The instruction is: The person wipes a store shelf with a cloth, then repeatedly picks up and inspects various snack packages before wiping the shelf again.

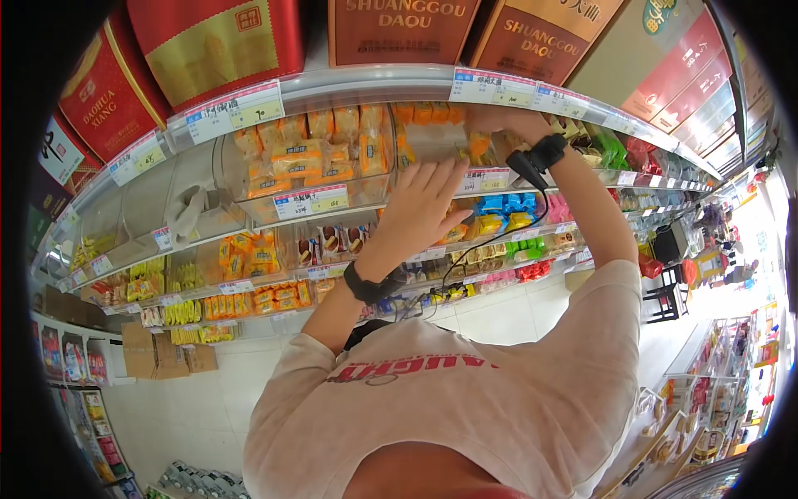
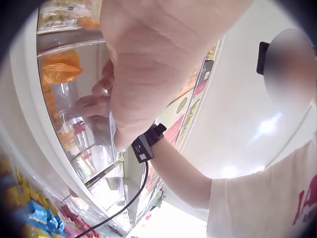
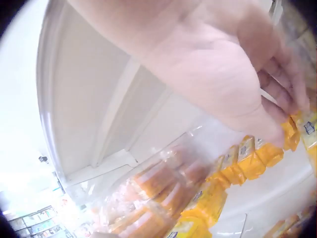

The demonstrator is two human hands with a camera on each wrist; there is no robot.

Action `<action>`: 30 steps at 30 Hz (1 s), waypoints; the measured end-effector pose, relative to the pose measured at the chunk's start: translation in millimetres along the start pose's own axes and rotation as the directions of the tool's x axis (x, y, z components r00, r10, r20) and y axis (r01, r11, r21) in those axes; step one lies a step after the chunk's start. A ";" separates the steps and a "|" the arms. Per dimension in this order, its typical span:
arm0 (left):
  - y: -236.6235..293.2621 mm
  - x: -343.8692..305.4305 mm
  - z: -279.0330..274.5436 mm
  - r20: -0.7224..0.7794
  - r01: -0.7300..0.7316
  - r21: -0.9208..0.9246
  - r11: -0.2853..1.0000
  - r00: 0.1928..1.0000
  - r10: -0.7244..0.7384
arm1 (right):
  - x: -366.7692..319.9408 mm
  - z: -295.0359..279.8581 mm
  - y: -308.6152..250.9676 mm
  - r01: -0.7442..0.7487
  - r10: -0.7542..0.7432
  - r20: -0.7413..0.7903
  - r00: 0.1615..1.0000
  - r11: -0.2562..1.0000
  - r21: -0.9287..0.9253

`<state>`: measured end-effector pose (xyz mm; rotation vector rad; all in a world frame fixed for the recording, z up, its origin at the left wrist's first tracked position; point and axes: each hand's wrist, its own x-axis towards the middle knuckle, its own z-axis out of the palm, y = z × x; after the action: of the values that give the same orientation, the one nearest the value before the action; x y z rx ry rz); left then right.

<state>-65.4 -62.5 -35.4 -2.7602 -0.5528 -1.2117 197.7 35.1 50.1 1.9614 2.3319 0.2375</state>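
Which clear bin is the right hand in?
The sparse bin just right of the full orange-packet bin; right hand pinches a packet inside, left hand on its front.

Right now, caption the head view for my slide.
A person's left hand presses a clear shelf bin while the right hand pinches an orange packet inside it.

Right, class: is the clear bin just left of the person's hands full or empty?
Nearly full. In the head view the clear bin holds orange packets piled close to its top.

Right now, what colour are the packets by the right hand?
Orange snack packets, clearest in right wrist view.
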 end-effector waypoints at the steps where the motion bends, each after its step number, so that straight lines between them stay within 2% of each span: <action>1: -0.1 0.4 0.1 -0.001 0.002 0.006 1.000 1.000 -0.002 | -2.8 -2.8 -4.1 0.062 -0.062 0.134 0.989 0.998 0.006; 3: 0.8 1.2 -0.3 0.005 -0.006 0.011 1.000 1.000 0.006 | -8.3 -8.7 -10.8 0.166 -0.174 0.387 0.906 0.985 0.052; 6: 0.8 2.4 0.0 0.003 0.000 0.014 1.000 1.000 0.000 | -13.2 -6.0 -6.5 -0.044 0.023 0.299 0.954 0.997 0.064; 9: 1.0 2.9 1.1 -0.007 -0.009 0.011 1.000 1.000 0.009 | -16.5 -7.4 -7.5 -0.050 0.041 0.278 0.960 0.998 0.025; 12: 2.4 4.7 -1.7 0.029 0.029 -0.041 0.999 0.999 -0.028 | -29.2 -20.3 -12.7 -0.093 0.020 0.305 0.952 0.969 0.228; 14: 3.1 5.5 -4.0 0.048 0.037 -0.050 0.998 0.998 -0.035 | -47.6 -8.7 -7.8 0.016 -0.025 0.021 0.999 0.932 0.361; 15: 3.2 5.8 -4.9 0.056 0.043 -0.052 0.998 0.998 -0.040 | -58.9 -3.6 -8.1 0.086 -0.037 -0.125 0.991 0.907 0.412; 17: 4.0 6.1 -5.2 0.066 0.050 -0.040 0.998 0.997 -0.047 | -97.4 -30.9 -29.3 0.112 -0.049 -0.140 0.989 0.862 0.494; 19: 5.3 6.8 -4.2 0.075 0.065 -0.027 0.998 0.995 -0.062 | -135.7 -36.1 -46.7 0.210 -0.042 -0.269 0.962 0.745 0.634; 21: 7.9 9.3 -4.0 0.086 0.082 -0.015 0.997 0.993 -0.081 | -169.7 -34.8 -60.5 0.297 -0.032 -0.398 0.917 0.722 0.625; 24: 12.1 11.3 0.1 0.065 0.111 -0.014 0.994 0.992 -0.109 | -214.2 -14.3 -72.8 0.327 0.033 -0.428 0.903 0.595 0.735; 27: 19.0 15.1 -2.6 0.116 0.184 -0.013 0.983 0.977 -0.181 | -248.8 17.2 -68.7 0.354 0.008 -0.394 0.919 0.421 0.835; 30: 28.3 22.4 -13.9 0.037 0.203 -0.113 0.973 0.979 -0.200 | -274.3 63.2 -65.8 0.232 0.168 -0.309 0.936 0.366 0.901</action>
<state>-51.2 -85.2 -7.5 -2.8777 -0.8076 -1.2893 192.0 -241.7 -33.1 2.3668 3.1347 -1.1697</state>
